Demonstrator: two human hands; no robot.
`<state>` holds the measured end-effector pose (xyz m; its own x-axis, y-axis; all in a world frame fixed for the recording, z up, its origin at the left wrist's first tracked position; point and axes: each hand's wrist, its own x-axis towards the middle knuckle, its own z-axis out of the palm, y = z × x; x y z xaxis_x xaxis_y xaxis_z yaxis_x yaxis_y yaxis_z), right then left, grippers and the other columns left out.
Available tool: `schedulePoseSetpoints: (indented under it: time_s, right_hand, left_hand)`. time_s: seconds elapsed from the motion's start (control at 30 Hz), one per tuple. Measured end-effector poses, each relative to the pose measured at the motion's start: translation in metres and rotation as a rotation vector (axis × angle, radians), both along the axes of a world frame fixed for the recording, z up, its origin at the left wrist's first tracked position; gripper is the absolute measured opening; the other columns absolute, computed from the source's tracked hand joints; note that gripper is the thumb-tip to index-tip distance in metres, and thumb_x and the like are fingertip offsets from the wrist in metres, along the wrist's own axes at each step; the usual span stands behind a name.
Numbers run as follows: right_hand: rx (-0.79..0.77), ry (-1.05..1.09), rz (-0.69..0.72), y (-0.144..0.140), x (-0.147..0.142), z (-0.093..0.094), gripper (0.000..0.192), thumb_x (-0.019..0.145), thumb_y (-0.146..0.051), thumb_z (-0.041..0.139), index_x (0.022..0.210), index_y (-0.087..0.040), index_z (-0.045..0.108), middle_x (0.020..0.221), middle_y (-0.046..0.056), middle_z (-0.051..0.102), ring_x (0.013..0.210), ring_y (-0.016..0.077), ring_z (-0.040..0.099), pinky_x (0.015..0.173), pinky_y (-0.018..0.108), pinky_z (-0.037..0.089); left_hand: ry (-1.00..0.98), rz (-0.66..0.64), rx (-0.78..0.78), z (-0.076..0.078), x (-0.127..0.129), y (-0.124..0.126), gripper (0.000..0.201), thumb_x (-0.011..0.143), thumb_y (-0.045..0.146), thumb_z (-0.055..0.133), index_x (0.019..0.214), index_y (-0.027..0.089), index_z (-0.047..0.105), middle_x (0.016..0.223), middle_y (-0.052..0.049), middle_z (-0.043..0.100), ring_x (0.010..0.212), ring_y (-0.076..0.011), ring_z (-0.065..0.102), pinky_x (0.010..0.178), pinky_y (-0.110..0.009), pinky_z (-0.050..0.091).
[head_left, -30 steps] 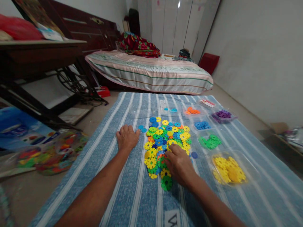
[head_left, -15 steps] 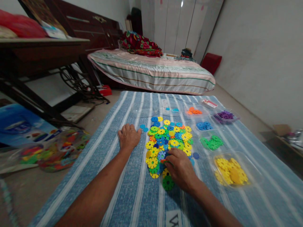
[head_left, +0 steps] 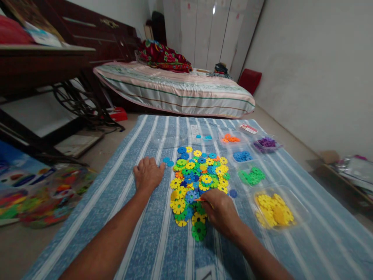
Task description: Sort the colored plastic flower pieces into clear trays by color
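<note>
My left hand (head_left: 148,175) lies flat on the blue striped cloth, fingers spread, just left of two light blue discs (head_left: 168,161). Over the near right part of a mixed pile of notched plastic discs (head_left: 190,179), my right hand (head_left: 220,210) pinches an orange disc (head_left: 199,200), seen nearly edge-on. The pile holds yellow, blue, green and orange flower-shaped discs, many overlapping. A green disc (head_left: 199,231) lies at its near end. One dark blue disc (head_left: 233,193) sits apart on the right. My right hand hides some of the pile.
Clear tubs on the right hold yellow discs (head_left: 274,210), green discs (head_left: 253,176), blue discs (head_left: 242,156), purple discs (head_left: 266,142) and orange discs (head_left: 230,138). Another tub (head_left: 204,139) has light blue discs. A bed (head_left: 175,91) stands beyond, a sewing table (head_left: 43,58) left.
The view has turned slightly right, so everything sits further left. My right hand has lifted slightly, with the orange disc showing more clearly at its fingertips. My left hand stays flat on the cloth.
</note>
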<state>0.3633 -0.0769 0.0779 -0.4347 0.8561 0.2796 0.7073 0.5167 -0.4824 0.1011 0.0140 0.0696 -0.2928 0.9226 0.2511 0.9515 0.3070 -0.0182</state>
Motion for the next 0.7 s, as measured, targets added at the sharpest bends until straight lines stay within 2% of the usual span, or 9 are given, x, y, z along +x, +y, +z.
schedulePoseSetpoints:
  time_s: [0.17,0.43,0.57,0.7]
  right_hand:
    - [-0.05,-0.008,-0.076,0.0,0.004,0.007,0.007,0.082,-0.015,0.06,0.079,-0.021,0.063,0.077,0.002,0.067,0.074,0.0159,0.061,0.065,0.023,0.037]
    - [-0.141,0.04,-0.036,0.0,0.008,0.012,0.012,0.085,-0.014,0.054,0.08,-0.022,0.062,0.077,0.0,0.068,0.071,0.0141,0.063,0.061,0.022,0.037]
    - [-0.099,0.086,-0.055,0.006,0.021,0.019,0.01,0.084,-0.017,0.055,0.082,-0.022,0.064,0.076,0.0,0.068,0.068,0.0143,0.062,0.061,0.022,0.039]
    - [0.027,0.154,-0.205,0.026,0.056,0.029,0.011,0.084,-0.025,0.054,0.078,-0.021,0.062,0.073,0.002,0.066,0.066,0.0153,0.06,0.062,0.024,0.041]
  left_hand:
    - [0.008,-0.001,0.006,-0.001,-0.001,0.0,0.047,0.091,0.046,0.035,0.109,0.01,0.06,0.118,-0.02,0.061,0.117,-0.0339,0.049,0.091,-0.044,0.036]
    - [0.025,0.002,-0.011,0.0,-0.001,0.0,0.047,0.091,0.047,0.036,0.11,0.012,0.06,0.119,-0.019,0.061,0.116,-0.0329,0.049,0.092,-0.045,0.038]
    - [0.014,0.002,-0.007,0.0,-0.001,0.001,0.048,0.091,0.047,0.035,0.111,0.012,0.06,0.119,-0.019,0.061,0.116,-0.0332,0.049,0.093,-0.046,0.038]
    - [0.012,-0.006,-0.006,0.001,-0.001,0.001,0.049,0.09,0.047,0.035,0.11,0.011,0.061,0.117,-0.019,0.061,0.116,-0.0336,0.05,0.092,-0.046,0.038]
